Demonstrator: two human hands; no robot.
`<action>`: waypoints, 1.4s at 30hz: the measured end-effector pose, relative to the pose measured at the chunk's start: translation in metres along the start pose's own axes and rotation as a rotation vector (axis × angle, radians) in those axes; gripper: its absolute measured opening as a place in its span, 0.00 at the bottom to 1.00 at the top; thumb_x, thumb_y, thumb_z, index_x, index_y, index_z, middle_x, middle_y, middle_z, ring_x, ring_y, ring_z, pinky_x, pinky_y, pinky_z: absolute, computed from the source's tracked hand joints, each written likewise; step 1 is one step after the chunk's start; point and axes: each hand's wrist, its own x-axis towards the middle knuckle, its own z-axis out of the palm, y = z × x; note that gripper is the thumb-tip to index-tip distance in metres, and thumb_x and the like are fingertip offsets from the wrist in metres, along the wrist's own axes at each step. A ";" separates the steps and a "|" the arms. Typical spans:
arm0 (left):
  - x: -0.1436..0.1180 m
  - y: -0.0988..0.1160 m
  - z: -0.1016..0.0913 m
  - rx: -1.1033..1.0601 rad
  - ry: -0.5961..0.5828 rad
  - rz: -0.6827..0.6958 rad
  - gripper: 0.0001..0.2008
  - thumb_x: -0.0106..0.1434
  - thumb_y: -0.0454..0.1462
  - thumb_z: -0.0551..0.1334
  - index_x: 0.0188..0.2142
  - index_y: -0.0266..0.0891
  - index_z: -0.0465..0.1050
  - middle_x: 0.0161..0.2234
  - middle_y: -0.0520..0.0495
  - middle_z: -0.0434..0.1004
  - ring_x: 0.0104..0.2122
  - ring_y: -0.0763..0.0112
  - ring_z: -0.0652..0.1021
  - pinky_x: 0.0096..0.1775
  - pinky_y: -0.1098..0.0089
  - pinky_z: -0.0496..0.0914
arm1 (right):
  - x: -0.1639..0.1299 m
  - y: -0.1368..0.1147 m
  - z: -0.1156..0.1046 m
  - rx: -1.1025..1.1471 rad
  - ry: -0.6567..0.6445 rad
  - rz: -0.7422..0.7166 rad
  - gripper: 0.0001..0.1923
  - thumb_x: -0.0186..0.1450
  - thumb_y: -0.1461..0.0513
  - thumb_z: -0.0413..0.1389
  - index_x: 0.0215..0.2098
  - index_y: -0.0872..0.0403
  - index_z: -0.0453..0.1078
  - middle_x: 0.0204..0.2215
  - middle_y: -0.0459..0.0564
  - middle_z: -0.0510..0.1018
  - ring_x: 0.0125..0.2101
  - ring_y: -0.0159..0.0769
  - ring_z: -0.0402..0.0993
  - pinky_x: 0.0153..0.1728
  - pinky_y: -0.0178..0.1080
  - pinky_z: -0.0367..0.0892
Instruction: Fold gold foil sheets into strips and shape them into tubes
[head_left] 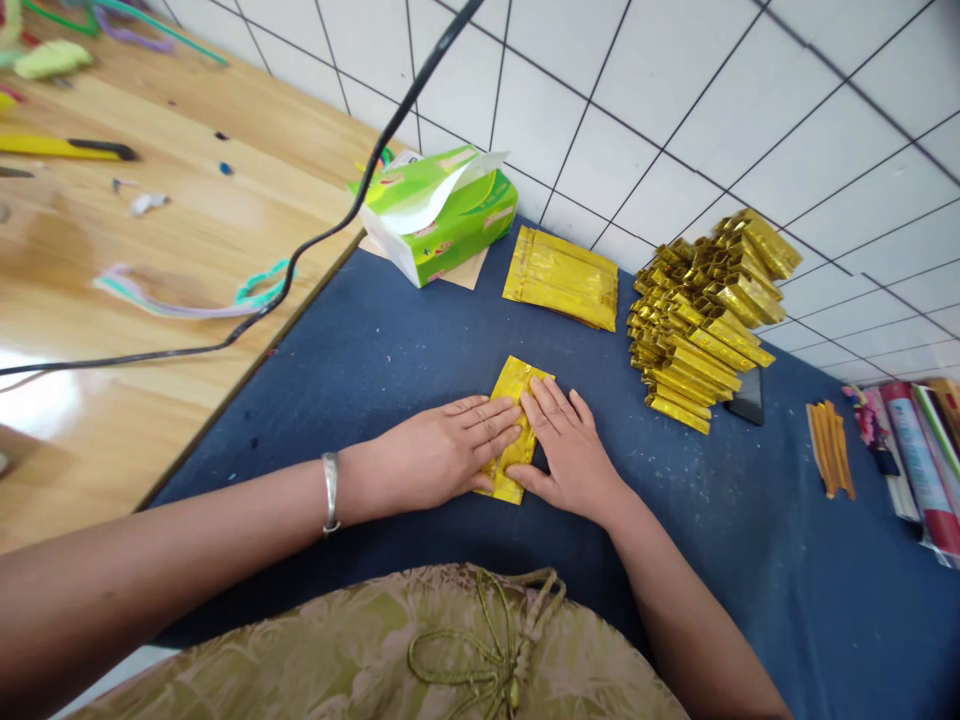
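A sheet of gold foil paper (517, 378) lies on the dark blue table cover in front of me, folded into a narrow strip as far as I can make out. Across its left and middle part my left hand (450, 450) rests flat, fingers stretched out. From the other side my right hand (566, 445) presses on its right edge, fingers spread and thumb low. Both hands cover much of the sheet. Beyond them lies a flat stack of gold foil sheets (562, 275). To its right rises a heap of folded gold foil pieces (690, 330).
A green tissue box (457, 215) stands near the tiled wall. A black cable (330, 235) crosses the view at the left, over a wooden table (225, 225) with a yellow cutter (67, 147). At the right lie orange strips (830, 450) and rolled materials (919, 460).
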 end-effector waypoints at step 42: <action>-0.005 0.021 -0.005 0.066 0.009 -0.037 0.22 0.67 0.35 0.48 0.61 0.35 0.55 0.62 0.41 0.53 0.62 0.63 0.55 0.60 0.61 0.53 | 0.104 0.013 -0.006 -0.049 0.148 -0.128 0.25 0.69 0.57 0.39 0.63 0.54 0.49 0.64 0.50 0.50 0.64 0.36 0.40 0.62 0.47 0.41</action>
